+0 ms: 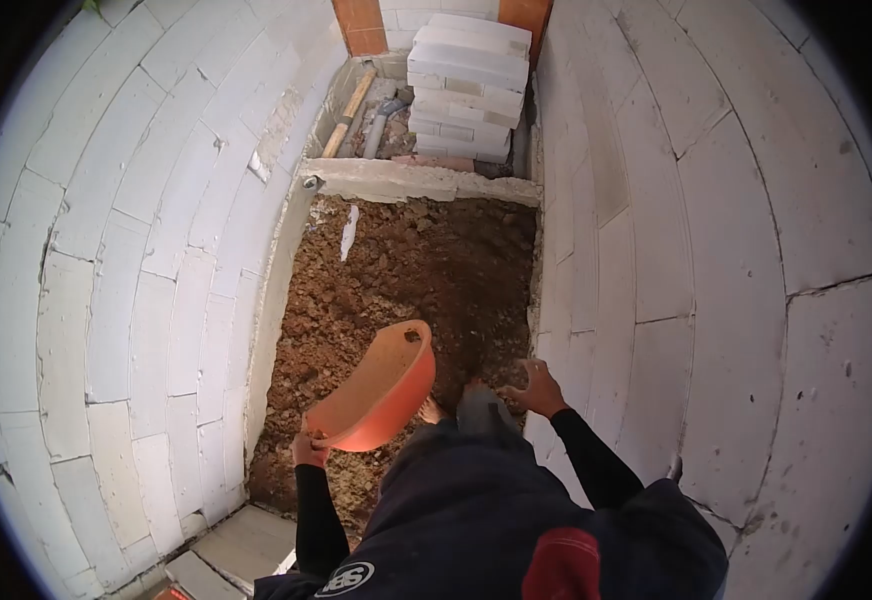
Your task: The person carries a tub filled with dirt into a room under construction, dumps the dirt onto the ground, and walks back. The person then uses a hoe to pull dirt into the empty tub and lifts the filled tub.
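My left hand (pixel 310 448) grips the near-left rim of an orange scoop-shaped basin (pixel 384 392). The basin is tilted, and the part of its inside that shows is bare apart from dusty marks. A handle hole shows at its far end. My right hand (pixel 539 388) is off to the right, beside my knee and close to the right wall. Its fingers are curved and apart, with nothing visible between them. Brown, clumpy soil (pixel 396 262) covers the ground under and ahead of both hands.
White block walls (pixel 171 270) (pixel 646 250) rise close on both sides. A low concrete ledge (pixel 421 181) crosses ahead. Beyond it stand stacked white blocks (pixel 468 85), a wooden handle (pixel 350 112) and a grey pipe (pixel 380 128). A white scrap (pixel 349 233) lies on the soil.
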Available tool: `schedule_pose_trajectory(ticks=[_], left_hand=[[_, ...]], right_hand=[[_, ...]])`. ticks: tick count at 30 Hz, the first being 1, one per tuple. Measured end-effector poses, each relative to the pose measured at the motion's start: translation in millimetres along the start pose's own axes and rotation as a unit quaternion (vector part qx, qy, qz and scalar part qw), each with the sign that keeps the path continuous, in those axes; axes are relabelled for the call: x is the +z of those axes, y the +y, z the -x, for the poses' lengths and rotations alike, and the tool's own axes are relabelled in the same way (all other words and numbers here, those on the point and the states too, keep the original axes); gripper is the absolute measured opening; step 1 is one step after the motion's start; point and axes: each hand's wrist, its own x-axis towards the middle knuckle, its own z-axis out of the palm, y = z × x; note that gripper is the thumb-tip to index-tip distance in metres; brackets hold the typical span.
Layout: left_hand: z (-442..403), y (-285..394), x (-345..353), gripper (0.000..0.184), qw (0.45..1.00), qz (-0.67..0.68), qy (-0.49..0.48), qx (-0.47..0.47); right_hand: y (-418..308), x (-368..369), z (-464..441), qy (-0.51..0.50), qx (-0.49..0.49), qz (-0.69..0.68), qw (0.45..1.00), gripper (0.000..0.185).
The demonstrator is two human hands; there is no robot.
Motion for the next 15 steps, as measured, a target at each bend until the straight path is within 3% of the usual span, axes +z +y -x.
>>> schedule_pose_trajectory(ticks=[4,6,9,10,13,14,15], left_hand=[[-8.2,-23.0,43.7,0.013,0.998,0.035,-0.056,0.008],[1.0,-30.9,70.4,0.014,0.993,0.008,-0.114,0.022],[54.9,-32.4,122.3,0.013,0.997,0.010,-0.060,0.038],[48.8,-32.7,118.6,0.027,0.991,0.003,-0.123,0.050],[72.0,-31.8,111.8,0.051,0.985,-0.031,-0.150,0.084],[84.4,-29.6,109.6,0.070,0.980,-0.111,-0.123,0.112],[80.0,-34.8,97.7,0.069,0.981,-0.114,-0.086,0.133]], right_hand=[[-136.5,-27.1,-9.2,0.069,-0.347,0.086,0.931,0.092],[-161.3,-17.7,-14.0,0.005,-0.391,0.140,0.910,0.083],[-180.8,-23.8,-35.5,-0.043,-0.393,0.116,0.911,0.060],[-180.7,-33.0,-41.8,-0.067,-0.390,0.088,0.914,0.057],[-161.8,-39.5,-52.6,-0.074,-0.376,0.055,0.922,0.053],[-156.2,-43.3,-62.7,-0.058,-0.374,0.053,0.924,0.053],[-153.3,-52.0,-70.5,-0.035,-0.354,0.031,0.934,0.054]])
